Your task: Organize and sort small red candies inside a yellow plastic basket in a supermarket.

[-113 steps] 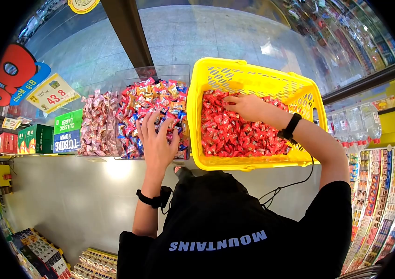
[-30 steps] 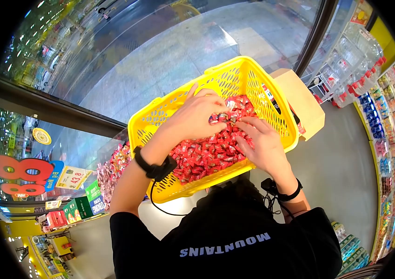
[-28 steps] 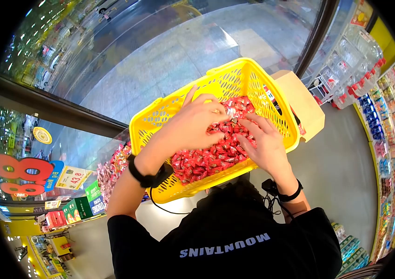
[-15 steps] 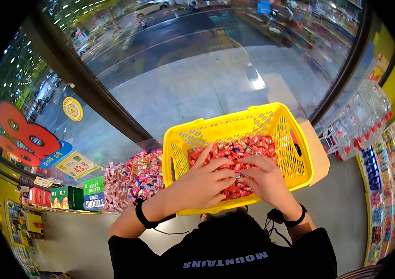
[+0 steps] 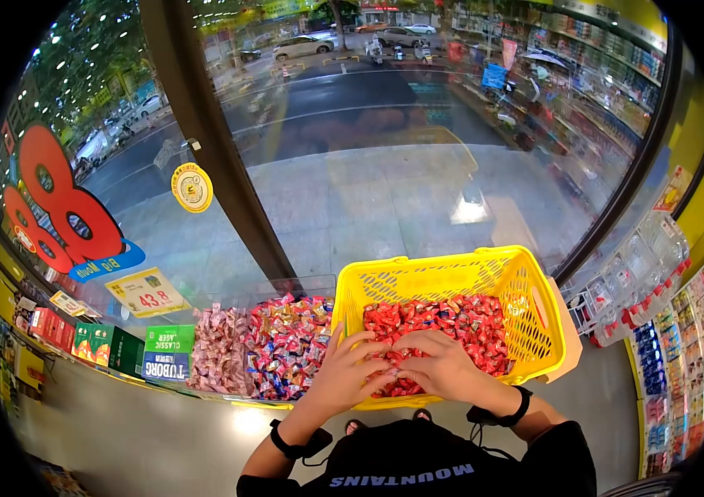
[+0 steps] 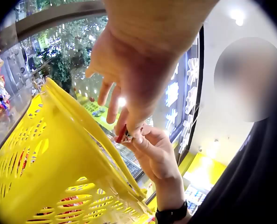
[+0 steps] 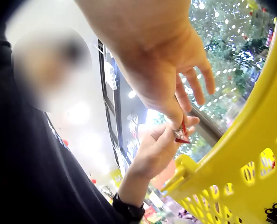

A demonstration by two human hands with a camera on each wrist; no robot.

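Observation:
My left hand (image 5: 343,373) and right hand (image 5: 443,364) meet over the near rim of a yellow basket (image 5: 447,263), fingertips together. Both wrist views show one small red wrapped candy (image 6: 124,135) between them. The left thumb and forefinger pinch one side of this candy (image 7: 181,135), and the right thumb and fingers pinch the other; the remaining fingers are spread loosely. Below and beyond the hands, the basket holds a heap of red wrapped candies (image 5: 476,319).
Left of the basket are clear bins of mixed candies (image 5: 285,340) and pink candies (image 5: 217,352). Farther left are a green and blue beer box (image 5: 169,352) and a price sign (image 5: 149,292). A cardboard box (image 5: 566,331) and bottled water (image 5: 633,273) lie to the right. Window glass rises behind.
The left hand has gone from the mixed candies to the basket. Both hands have come together at its near rim with a candy between them. The head view has tilted up.

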